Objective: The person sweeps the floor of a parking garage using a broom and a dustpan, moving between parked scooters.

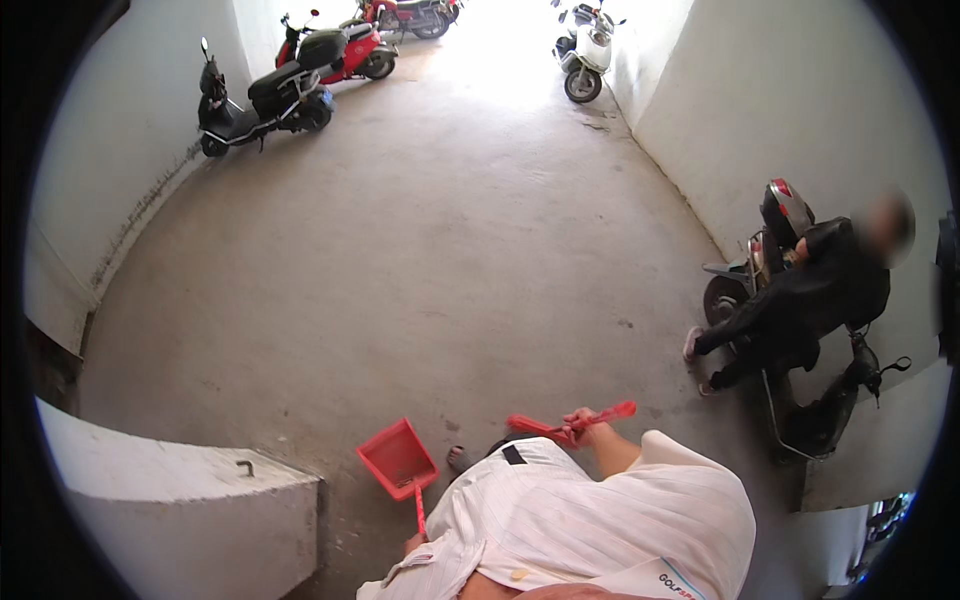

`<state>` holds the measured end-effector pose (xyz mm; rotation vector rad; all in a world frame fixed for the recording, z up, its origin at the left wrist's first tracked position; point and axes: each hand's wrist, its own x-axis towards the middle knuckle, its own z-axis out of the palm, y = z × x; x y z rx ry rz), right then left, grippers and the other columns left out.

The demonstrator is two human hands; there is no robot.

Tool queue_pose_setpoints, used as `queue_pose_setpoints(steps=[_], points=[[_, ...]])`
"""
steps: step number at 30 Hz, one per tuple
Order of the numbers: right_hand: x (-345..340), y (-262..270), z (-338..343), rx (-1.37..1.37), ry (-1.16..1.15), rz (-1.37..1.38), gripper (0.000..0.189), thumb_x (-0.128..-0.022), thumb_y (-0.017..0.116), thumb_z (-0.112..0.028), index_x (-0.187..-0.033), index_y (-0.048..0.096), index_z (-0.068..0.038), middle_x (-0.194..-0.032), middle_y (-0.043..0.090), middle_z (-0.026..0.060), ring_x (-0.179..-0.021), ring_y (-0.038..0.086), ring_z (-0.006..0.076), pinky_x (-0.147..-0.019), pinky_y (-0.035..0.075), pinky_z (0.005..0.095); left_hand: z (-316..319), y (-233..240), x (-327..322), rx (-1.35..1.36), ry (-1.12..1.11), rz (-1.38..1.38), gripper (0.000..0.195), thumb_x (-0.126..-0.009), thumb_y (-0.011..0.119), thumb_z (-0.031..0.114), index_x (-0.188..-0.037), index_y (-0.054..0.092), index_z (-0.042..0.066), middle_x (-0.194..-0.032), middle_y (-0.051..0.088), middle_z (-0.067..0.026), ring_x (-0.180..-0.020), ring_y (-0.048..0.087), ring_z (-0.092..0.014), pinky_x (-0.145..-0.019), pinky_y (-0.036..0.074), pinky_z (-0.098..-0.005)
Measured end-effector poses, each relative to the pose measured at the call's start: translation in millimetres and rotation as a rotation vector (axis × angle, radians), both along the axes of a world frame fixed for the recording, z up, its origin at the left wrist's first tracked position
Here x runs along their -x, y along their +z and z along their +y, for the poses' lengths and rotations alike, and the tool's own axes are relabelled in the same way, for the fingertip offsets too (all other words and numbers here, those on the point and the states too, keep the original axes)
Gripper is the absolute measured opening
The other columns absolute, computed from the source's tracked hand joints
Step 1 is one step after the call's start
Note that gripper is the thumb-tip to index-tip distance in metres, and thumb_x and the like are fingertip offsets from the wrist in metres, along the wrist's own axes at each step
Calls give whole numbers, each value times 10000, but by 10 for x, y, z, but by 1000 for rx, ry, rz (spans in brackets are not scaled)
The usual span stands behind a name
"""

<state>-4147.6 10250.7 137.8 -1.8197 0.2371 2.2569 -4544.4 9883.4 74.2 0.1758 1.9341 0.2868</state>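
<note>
My right hand (580, 427) is closed around the red handle of a broom (546, 427), held across the front of my body. Part of the broom's head is hidden by my shirt and clothing. In my left hand (415, 542), mostly covered by my sleeve, is the red handle of a long-handled dustpan (400, 457). The red pan is to the left of my foot (456, 456), its open side facing away from me. A little dark debris lies in the pan near the handle. I cannot tell whether the pan touches the floor.
A person (817, 285) in dark clothes stands at the right beside a parked scooter (810, 412). A black scooter (266, 105) and a red one (352, 56) line the left wall. A white scooter (589, 52) stands far right. A low white wall (202, 517) juts in at lower left.
</note>
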Motion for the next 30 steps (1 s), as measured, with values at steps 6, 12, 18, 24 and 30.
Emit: queue_pose_setpoints(steps=[6,12,18,24,30], points=[[644,-209,223,-173,80,-112,170,-809,372,-107,-839,532,-156,-599,504,12,-467,483,118,-390,377,223,333,61,527,2,63,24,331,-744,573,249,-1007,597,48,-852,626,-178,-770,604,-328,-676,482,-405],[1320,-302,910,-135,159,-130,166,-814,387,-93,-783,544,-137,-551,472,-9,-439,487,104,-371,379,241,788,52,882,8,151,70,338,-736,583,244,-1014,593,51,-862,624,-180,-783,602,-333,-683,482,-407],[2494,-333,1687,-62,214,-171,151,-805,472,-166,-668,490,-104,-548,455,21,-450,499,157,-374,393,245,1255,90,1491,33,146,110,347,-729,593,240,-1021,589,54,-872,623,-181,-796,600,-338,-691,481,-408],[3459,-652,2441,-51,168,-206,130,-808,408,-166,-728,469,-85,-576,425,55,-442,480,186,-367,413,278,1745,281,2245,20,98,111,356,-721,603,236,-1028,586,57,-882,621,-182,-808,598,-342,-698,481,-410],[4182,-546,2981,-68,278,-121,223,-813,496,-257,-644,496,-113,-559,446,50,-463,481,205,-399,412,284,1836,326,2501,-19,148,127,366,-713,613,232,-1036,582,61,-893,619,-183,-821,596,-347,-706,481,-412]])
